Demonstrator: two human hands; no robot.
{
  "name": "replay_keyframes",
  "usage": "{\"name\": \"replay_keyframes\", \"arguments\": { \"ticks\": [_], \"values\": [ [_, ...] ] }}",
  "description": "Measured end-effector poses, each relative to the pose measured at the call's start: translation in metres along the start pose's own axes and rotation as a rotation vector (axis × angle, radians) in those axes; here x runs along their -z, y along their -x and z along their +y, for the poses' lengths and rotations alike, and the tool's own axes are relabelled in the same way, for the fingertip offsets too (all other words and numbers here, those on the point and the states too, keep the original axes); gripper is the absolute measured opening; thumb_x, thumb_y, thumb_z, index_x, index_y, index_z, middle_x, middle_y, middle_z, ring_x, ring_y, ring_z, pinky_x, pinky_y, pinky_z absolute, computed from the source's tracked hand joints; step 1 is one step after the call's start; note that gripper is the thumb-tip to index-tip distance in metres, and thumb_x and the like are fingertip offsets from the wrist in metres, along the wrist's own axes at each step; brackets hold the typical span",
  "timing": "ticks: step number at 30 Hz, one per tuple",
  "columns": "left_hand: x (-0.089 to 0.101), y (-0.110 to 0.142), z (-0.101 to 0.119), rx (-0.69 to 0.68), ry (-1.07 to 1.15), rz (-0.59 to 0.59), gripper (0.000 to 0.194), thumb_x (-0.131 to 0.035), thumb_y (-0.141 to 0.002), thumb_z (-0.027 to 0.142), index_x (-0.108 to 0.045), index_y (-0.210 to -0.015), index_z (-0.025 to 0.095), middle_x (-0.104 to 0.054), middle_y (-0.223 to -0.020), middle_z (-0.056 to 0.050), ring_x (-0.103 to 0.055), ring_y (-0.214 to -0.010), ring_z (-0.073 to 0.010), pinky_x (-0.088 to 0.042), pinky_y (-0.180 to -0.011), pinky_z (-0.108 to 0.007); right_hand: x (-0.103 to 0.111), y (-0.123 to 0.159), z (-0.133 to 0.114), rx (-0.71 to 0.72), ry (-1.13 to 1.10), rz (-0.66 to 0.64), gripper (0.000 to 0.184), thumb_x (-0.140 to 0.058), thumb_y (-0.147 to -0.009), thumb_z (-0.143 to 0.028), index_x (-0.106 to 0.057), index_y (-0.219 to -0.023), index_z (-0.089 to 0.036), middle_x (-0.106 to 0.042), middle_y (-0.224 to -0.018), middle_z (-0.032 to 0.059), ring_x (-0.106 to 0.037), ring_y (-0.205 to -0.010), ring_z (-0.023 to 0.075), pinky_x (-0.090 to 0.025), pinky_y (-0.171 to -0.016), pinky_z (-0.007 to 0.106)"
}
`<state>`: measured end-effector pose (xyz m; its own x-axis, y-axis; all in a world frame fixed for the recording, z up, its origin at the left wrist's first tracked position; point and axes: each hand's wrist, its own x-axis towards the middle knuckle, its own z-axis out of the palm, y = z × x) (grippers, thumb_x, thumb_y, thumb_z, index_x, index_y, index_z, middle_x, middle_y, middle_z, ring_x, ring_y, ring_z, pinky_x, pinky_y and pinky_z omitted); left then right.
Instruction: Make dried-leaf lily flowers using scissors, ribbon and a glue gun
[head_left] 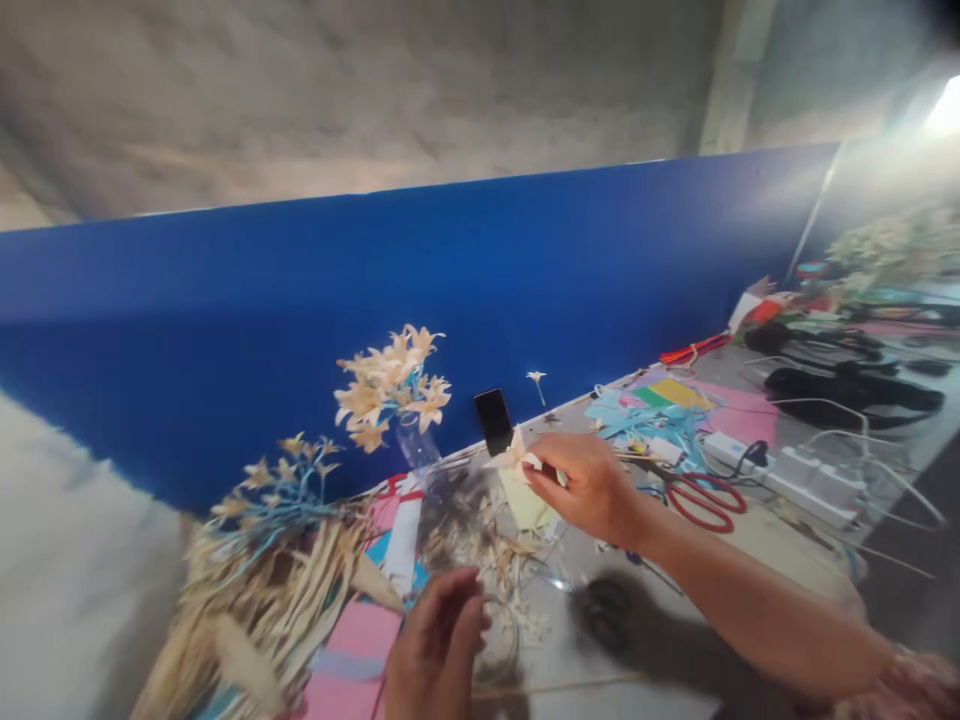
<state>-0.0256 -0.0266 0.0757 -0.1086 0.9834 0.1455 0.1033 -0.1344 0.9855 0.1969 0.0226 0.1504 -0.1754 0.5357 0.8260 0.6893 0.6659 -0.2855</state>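
My right hand (581,485) reaches over the table with thumb and fingers pinched on a pale cream artificial flower (516,452). Its pointed petals spread out past the fingertips, in front of a dark phone (493,420). Lower down, my left hand (442,640) is half curled, a gap showing between thumb and fingers and nothing seen in it. Cream scraps (487,545) lie scattered between and beyond the hands. Beside my left hand is a stack of pink paper (356,650).
A vase of cream flowers (394,385) stands by the blue partition (300,330). Dried husks (285,600) heap up at left, with blue-stemmed flowers (289,480) on them. On the right are red-handled scissors (706,502), power strips (814,485) with trailing cables, and coloured paper (739,412).
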Motion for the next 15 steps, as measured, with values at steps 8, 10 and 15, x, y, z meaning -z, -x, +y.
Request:
{"name": "replay_keyframes", "arguments": {
  "ticks": [8, 10, 15],
  "values": [
    [-0.013, 0.023, 0.015, -0.059, -0.038, -0.173, 0.034, -0.067, -0.081, 0.048, -0.073, -0.101, 0.02, -0.072, -0.097, -0.009, -0.062, -0.073, -0.0175, -0.051, -0.063, -0.026, -0.008, 0.035, -0.054, -0.383, -0.495, -0.152, 0.01, -0.067, -0.083, -0.019, -0.066, -0.074, -0.017, -0.067, -0.068, -0.0006, -0.056, -0.061, 0.0111, -0.041, -0.056, 0.02],
    [-0.02, 0.026, 0.01, -0.011, -0.018, -0.235, 0.033, -0.068, -0.08, 0.049, -0.074, -0.093, 0.019, -0.073, -0.085, -0.007, -0.06, -0.064, -0.0159, -0.05, -0.058, -0.025, -0.008, 0.042, -0.053, -0.487, -0.552, -0.162, 0.008, -0.067, -0.081, -0.018, -0.066, -0.073, -0.017, -0.065, -0.067, -0.0016, -0.053, -0.059, 0.0102, -0.039, -0.055, 0.02],
    [-0.027, 0.026, -0.015, 0.018, -0.067, -0.143, 0.034, -0.076, -0.07, 0.052, -0.075, -0.078, 0.02, -0.072, -0.073, -0.005, -0.059, -0.057, -0.0161, -0.049, -0.053, -0.024, -0.012, 0.055, -0.042, -0.631, -0.649, -0.201, 0.023, -0.066, -0.081, -0.022, -0.057, -0.061, -0.016, -0.048, -0.056, -0.006, -0.039, -0.054, 0.0076, -0.03, -0.05, 0.019]
  ]
}}
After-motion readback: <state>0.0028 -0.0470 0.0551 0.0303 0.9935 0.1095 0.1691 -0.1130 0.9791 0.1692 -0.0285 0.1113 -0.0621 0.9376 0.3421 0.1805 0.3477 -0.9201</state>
